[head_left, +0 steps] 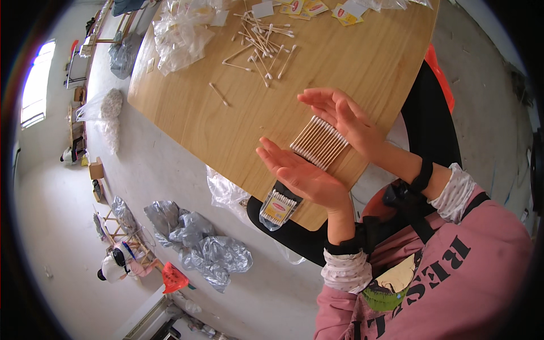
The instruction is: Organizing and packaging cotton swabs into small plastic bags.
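A neat row of cotton swabs (319,143) lies side by side on the wooden table (238,133), between my two hands. My left hand (309,177) is at the near left end of the row, fingers stretched out and palm turned toward the swabs. At the opposite end, my right hand (352,123) has its fingers extended and its thumb apart. Both hands hold nothing; whether they touch the swab tips I cannot tell. A small clear pack of cotton swabs with a yellow label (277,208) is at the table's near edge, beside my left wrist.
Loose cotton swabs (263,42) are heaped farther up the table, with one single swab (219,94) apart. Clear plastic bags (184,37) and yellow printed cards (345,14) lie at the far side. Grey plastic bags (198,241) rest on the floor. Another person (119,263) sits at left.
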The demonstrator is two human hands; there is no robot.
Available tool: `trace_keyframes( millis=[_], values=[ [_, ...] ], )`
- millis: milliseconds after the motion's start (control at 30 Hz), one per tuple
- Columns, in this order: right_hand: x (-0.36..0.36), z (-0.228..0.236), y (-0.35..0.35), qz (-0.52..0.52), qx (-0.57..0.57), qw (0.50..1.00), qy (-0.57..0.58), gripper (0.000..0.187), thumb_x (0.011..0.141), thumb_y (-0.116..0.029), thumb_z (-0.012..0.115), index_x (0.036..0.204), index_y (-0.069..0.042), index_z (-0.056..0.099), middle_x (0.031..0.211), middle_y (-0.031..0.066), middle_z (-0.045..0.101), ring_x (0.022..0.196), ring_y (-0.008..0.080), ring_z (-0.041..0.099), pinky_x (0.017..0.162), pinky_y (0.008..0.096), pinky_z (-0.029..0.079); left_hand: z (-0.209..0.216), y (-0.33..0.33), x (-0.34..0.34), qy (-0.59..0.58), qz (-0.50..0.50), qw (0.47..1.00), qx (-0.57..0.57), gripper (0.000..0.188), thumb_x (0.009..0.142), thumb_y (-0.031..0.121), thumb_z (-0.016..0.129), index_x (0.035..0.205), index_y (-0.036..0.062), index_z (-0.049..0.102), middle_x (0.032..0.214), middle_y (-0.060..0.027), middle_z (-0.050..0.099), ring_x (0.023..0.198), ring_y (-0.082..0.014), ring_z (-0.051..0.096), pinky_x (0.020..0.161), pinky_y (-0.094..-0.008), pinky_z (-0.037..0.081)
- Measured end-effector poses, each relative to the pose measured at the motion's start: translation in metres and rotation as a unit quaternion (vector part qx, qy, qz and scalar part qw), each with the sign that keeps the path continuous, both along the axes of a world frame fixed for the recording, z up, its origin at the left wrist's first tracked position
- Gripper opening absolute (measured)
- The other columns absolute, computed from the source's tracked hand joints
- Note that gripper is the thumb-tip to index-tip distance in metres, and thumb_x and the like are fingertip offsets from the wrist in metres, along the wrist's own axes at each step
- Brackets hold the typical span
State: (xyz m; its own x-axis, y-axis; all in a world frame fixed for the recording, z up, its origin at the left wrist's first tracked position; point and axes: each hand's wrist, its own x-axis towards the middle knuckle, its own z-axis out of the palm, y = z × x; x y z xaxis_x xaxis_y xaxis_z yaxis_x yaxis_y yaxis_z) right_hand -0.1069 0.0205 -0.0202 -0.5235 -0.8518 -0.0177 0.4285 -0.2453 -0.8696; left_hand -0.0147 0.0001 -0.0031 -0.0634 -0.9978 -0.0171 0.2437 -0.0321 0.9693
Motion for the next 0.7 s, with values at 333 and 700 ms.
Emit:
trace_keyframes(
  millis=[333, 700],
  values=[
    [-0.022, -0.007, 0.002, -0.049, 0.006, 0.998, 0.038, 0.063, 0.104, -0.055, 0.037, 0.134, -0.002, 0.052, 0.135, 0.0105, 0.056, 0.132, 0.0188, 0.048, 0.113, 0.0350, 0.033, 0.013, -0.003, 0.017, -0.407, -0.105, 0.887, -0.193, 0.082, 0.103, 0.053, 0.039, 0.154, -0.0058, 0.015, 0.161, -0.0265, 0.015, 0.152, -0.0362, 0.010, 0.122, -0.0465, 0.009],
    [-0.041, 0.016, 0.021, -0.039, 0.075, 0.986, 0.145, 0.027, 0.097, -0.004, 0.053, 0.123, 0.001, 0.058, 0.121, 0.0083, 0.062, 0.120, 0.0159, 0.057, 0.104, 0.0309, 0.043, -0.001, 0.008, 0.023, -0.657, -0.259, 0.650, -0.280, 0.116, 0.087, 0.069, 0.056, 0.152, -0.0142, 0.008, 0.161, -0.0316, 0.007, 0.152, -0.0415, 0.003, 0.122, -0.0506, 0.006]
  ],
)
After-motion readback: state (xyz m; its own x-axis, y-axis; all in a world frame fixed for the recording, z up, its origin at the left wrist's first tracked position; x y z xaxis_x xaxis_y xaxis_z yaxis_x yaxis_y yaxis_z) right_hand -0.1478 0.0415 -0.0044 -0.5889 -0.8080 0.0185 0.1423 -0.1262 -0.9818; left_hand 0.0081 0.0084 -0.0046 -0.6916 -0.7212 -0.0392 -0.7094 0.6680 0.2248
